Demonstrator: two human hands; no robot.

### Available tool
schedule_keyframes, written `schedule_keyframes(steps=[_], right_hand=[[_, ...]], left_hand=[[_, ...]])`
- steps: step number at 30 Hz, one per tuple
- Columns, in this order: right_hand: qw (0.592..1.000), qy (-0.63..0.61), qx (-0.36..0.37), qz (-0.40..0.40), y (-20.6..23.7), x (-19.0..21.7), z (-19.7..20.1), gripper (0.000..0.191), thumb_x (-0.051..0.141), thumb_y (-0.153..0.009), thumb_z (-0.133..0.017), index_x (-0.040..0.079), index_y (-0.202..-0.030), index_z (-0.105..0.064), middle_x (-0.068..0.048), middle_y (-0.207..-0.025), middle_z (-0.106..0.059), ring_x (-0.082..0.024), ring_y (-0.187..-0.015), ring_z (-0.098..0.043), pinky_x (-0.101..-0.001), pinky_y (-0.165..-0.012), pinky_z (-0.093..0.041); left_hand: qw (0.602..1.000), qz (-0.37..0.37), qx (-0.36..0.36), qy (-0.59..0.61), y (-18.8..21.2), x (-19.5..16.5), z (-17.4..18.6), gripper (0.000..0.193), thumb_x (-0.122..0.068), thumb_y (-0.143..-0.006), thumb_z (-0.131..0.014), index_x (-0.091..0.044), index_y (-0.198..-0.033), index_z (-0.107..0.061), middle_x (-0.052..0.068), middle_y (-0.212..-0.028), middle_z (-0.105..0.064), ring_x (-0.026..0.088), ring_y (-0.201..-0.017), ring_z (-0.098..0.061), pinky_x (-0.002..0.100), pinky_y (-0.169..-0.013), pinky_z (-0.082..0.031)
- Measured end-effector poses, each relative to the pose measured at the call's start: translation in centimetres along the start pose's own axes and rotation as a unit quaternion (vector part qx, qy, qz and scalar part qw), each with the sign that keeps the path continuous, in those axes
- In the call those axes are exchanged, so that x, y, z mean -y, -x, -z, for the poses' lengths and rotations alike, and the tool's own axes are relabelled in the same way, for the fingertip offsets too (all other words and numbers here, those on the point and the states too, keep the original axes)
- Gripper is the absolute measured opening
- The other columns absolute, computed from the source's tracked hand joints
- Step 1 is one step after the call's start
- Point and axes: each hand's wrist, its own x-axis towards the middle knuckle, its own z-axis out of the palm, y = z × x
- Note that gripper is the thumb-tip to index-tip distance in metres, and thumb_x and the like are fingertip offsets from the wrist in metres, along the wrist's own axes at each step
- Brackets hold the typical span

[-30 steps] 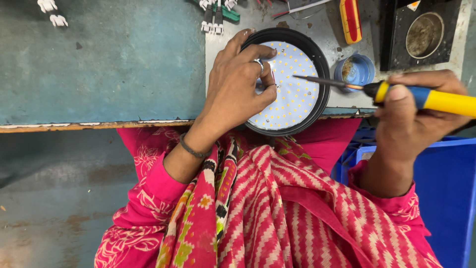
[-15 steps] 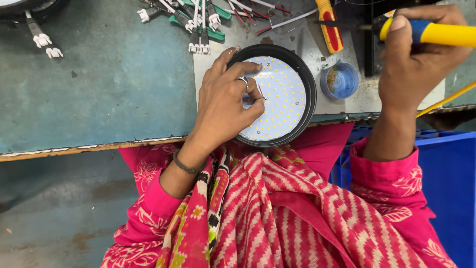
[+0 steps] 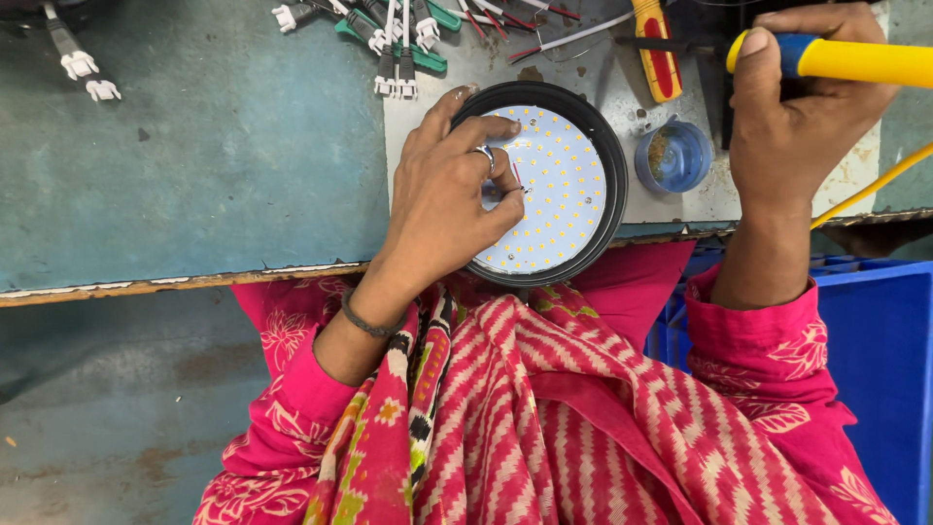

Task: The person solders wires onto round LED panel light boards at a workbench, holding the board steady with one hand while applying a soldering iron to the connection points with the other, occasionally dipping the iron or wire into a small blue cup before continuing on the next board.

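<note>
Since half a second before, the right hand (image 3: 792,117) had kept its place at the far right of the tabletop (image 3: 214,165), and the view had merely settled, so the round lamp sat much where it was. That hand was closed in a fist-like grip around the soldering iron (image 3: 846,60), whose yellow and blue handle ran nearly level, its long axis left to right; the working end pointed left toward the dark stand behind it, though the tip itself was too hidden to make out.

The round LED lamp (image 3: 559,185) lay face up at the near edge of the tabletop, overhanging it slightly, a shallow black housing holding a white disc dotted with small yellow emitters. Just to its right stood a small blue cup (image 3: 673,156) with what looked like brownish paste inside.

The left hand (image 3: 447,199) lay across the lamp's left half, wrist bent and forearm coming up from the lap. Its fingers were pressed on the white disc, thumb and forefinger close together at a thin red wire (image 3: 515,175), likely pinching it, though the contact was too small to be sure. A ring showed on one finger and a dark bangle on the wrist.

Beyond the lamp lay a scatter of white connectors (image 3: 394,58) and green-handled tools. A blue crate (image 3: 880,350) stood below the tabletop at right.
</note>
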Motion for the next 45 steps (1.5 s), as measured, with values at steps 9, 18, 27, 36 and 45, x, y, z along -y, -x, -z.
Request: schedule_keyframes(steps=[9, 18, 27, 36, 45], right_hand=[[0.992, -0.049, -0.096, -0.066, 3.0, 1.3, 2.4, 0.014, 0.008, -0.115, -0.065, -0.004, -0.123, -0.065, -0.008, -0.099, -0.062, -0.012, -0.069, -0.056, -0.0227, -0.061, -0.044], [0.982, -0.167, -0.086, -0.036, 7.4, 7.2, 1.7, 0.023, 0.015, -0.108, -0.071, -0.005, -0.11, -0.06, -0.01, -0.093, -0.062, -0.011, -0.057, -0.055, -0.0199, -0.049, -0.045], [0.977, -0.158, -0.05, -0.137, 7.8, 8.8, -0.3, 0.017, 0.008, -0.105, -0.072, -0.004, -0.107, -0.059, -0.012, -0.086, -0.066, -0.009, -0.053, -0.055, -0.0169, -0.049, -0.043], [0.98, -0.146, -0.039, -0.134, 7.7, 8.3, -0.4, 0.016, 0.005, -0.106, -0.073, -0.004, -0.108, -0.06, -0.011, -0.09, -0.067, -0.008, -0.056, -0.057, -0.0162, -0.05, -0.045], [0.981, -0.149, -0.04, -0.12, 7.8, 8.2, -0.2, 0.017, 0.005, -0.108, -0.073, -0.005, -0.107, -0.058, -0.013, -0.092, -0.067, -0.009, -0.055, -0.055, -0.017, -0.05, -0.044]], left_hand=[[1.0, 0.0, -0.005, 0.015, 0.1, 0.0, -0.2, 0.007, -0.018, -0.076, -0.075, -0.011, -0.073, -0.074, 0.003, -0.129, -0.069, 0.04, -0.142, -0.046, 0.053, -0.109, -0.043], [1.0, -0.012, -0.012, 0.009, 0.5, 0.4, -0.6, 0.008, -0.018, -0.076, -0.074, -0.01, -0.077, -0.074, 0.003, -0.129, -0.069, 0.04, -0.142, -0.045, 0.054, -0.109, -0.043], [1.0, -0.018, -0.017, 0.003, 0.7, 0.5, -0.9, 0.007, -0.018, -0.076, -0.075, -0.011, -0.073, -0.073, 0.002, -0.127, -0.069, 0.041, -0.142, -0.045, 0.054, -0.109, -0.043], [1.0, -0.019, -0.014, 0.008, 0.8, 0.5, -1.0, 0.007, -0.017, -0.076, -0.075, -0.011, -0.074, -0.073, 0.002, -0.128, -0.069, 0.04, -0.142, -0.045, 0.053, -0.108, -0.043], [1.0, -0.022, -0.016, 0.004, 0.8, 0.5, -1.0, 0.008, -0.018, -0.077, -0.075, -0.01, -0.074, -0.073, 0.002, -0.128, -0.069, 0.04, -0.143, -0.044, 0.053, -0.109, -0.043]])
